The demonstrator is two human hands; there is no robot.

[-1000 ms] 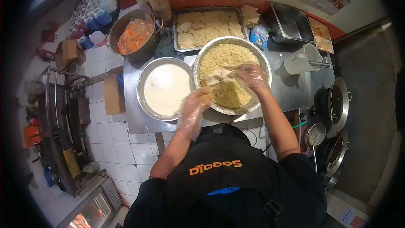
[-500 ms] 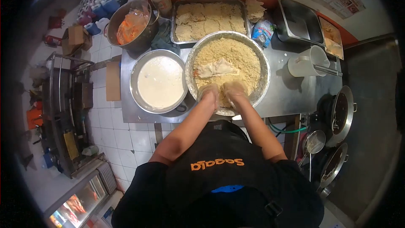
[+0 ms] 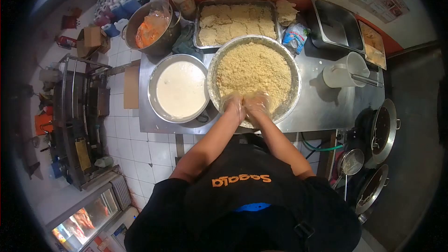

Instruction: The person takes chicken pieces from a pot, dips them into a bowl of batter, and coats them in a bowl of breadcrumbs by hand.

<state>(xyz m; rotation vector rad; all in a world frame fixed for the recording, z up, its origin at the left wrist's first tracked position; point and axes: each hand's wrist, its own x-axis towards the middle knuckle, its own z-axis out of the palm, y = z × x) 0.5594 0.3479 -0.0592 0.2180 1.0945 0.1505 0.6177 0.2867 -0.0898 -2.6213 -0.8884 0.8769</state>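
**Both gloved hands pressed into the crumb bowl at the worktop's near edge**

The left hand (image 3: 233,106) and right hand (image 3: 258,104), in thin clear gloves, lie touching side by side, palms down and sunk into the breadcrumbs (image 3: 254,65) just inside the near rim of the crumb bowl (image 3: 296,72). Whether the fingers close on anything under the crumbs cannot be told. Both forearms run straight forward and converge, wrists low over the rim. In my judgement, good practice is to press with even, flat pressure and draw crumbs in from the middle, since working this close to the rim risks spillage. The bowl sits mid-worktop (image 3: 317,107) at the near edge. The batter bowl (image 3: 151,88) touches its left side, the tray of coated pieces (image 3: 235,21) lies behind at the far edge, and a white jug (image 3: 339,71) stands to the right.
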